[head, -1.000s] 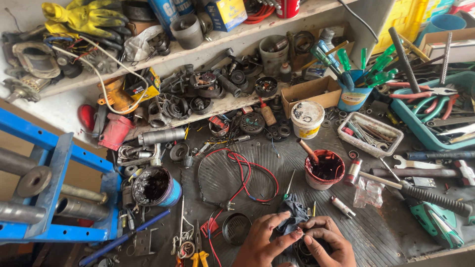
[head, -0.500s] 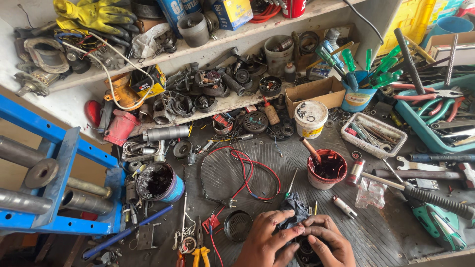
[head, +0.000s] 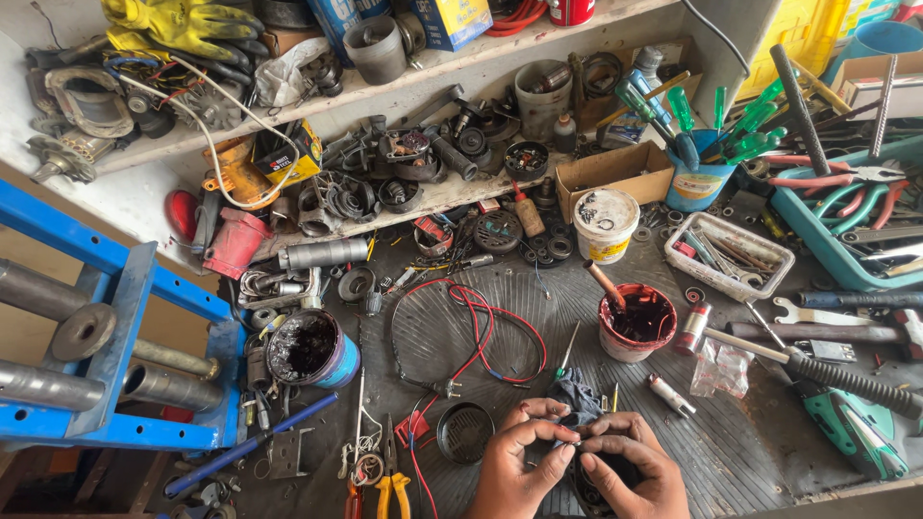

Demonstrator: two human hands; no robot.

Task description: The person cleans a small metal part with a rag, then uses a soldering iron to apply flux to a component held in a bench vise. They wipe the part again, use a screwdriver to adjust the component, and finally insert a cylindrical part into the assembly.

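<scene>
Dark round part (head: 604, 478) | both hands' fingers clamped on it | bench edge near, clutter crowds around

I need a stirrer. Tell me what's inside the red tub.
The red tub holds dark grease with a brown-handled tool stuck in, leaning left. Its tip is buried, and the tub's bottom is covered.

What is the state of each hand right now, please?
Left hand: closed, fingers pinching a dark blue rag.
Right hand: closed around a dark round part, fingertips meeting the left hand's.
</scene>
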